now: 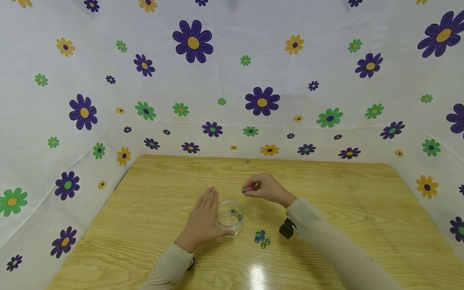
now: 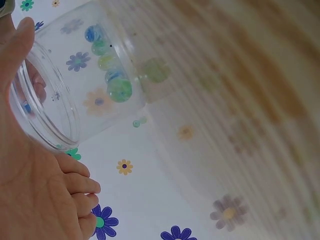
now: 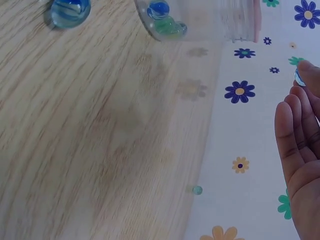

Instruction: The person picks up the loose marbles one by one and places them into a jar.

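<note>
A clear round jar point(image 1: 230, 219) stands on the table with several blue, green and yellowish glass marbles point(image 2: 119, 90) at its bottom. My left hand point(image 1: 204, 219) rests against the jar's left side, fingers pointing straight away from me and thumb across its near side. Just beyond the jar's right rim, my right hand point(image 1: 267, 187) pinches a blue marble point(image 1: 244, 191) between thumb and fingertips, held above the table. The right wrist view shows only a sliver of that marble point(image 3: 299, 77).
Several loose blue and green marbles point(image 1: 262, 237) lie right of the jar, nearer to me. One small greenish marble point(image 1: 248, 161) sits by the far edge of the wooden table point(image 1: 152, 201). Flower-printed white cloth point(image 1: 224, 76) hangs around the back and sides.
</note>
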`<state>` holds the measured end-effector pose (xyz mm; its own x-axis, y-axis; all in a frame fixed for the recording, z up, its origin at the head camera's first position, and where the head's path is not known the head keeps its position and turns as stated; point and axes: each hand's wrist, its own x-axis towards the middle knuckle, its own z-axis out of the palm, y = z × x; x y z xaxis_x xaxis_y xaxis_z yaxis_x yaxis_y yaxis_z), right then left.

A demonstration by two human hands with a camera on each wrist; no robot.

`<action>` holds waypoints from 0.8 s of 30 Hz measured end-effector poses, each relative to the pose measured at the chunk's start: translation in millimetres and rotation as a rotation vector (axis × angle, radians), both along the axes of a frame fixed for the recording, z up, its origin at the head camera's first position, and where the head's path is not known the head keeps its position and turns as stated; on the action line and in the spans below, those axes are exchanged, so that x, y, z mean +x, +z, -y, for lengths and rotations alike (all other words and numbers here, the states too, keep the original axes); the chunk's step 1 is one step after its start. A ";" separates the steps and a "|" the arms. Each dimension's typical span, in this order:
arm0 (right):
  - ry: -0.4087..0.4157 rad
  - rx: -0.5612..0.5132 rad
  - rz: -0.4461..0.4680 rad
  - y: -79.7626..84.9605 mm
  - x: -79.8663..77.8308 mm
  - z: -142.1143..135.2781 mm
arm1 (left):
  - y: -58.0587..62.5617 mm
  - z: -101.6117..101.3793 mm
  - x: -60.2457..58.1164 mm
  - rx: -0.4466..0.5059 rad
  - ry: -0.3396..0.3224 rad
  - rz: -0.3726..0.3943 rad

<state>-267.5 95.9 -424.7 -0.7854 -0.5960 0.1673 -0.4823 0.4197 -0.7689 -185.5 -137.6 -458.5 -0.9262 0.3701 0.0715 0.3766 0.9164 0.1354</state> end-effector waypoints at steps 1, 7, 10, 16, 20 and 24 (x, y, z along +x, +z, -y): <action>0.002 0.001 0.001 -0.8 -0.2 1.9 | -0.3 0.0 -0.4 -0.004 -0.001 -0.001; 0.029 0.017 -0.031 -3.9 -2.0 12.9 | 0.0 0.3 -1.2 -0.026 -0.006 -0.004; 0.044 0.022 -0.036 -5.3 -2.5 18.1 | 0.0 0.6 -1.1 -0.025 -0.008 -0.005; 0.080 0.027 -0.046 -6.4 -2.0 26.8 | -1.1 0.9 -1.3 -0.024 -0.008 -0.009; 0.100 0.032 -0.046 -5.3 -1.5 30.9 | -1.6 1.0 -1.4 -0.015 -0.010 -0.012; 0.119 0.047 -0.049 -5.0 -1.2 34.6 | -1.7 1.2 -1.5 -0.016 -0.010 -0.011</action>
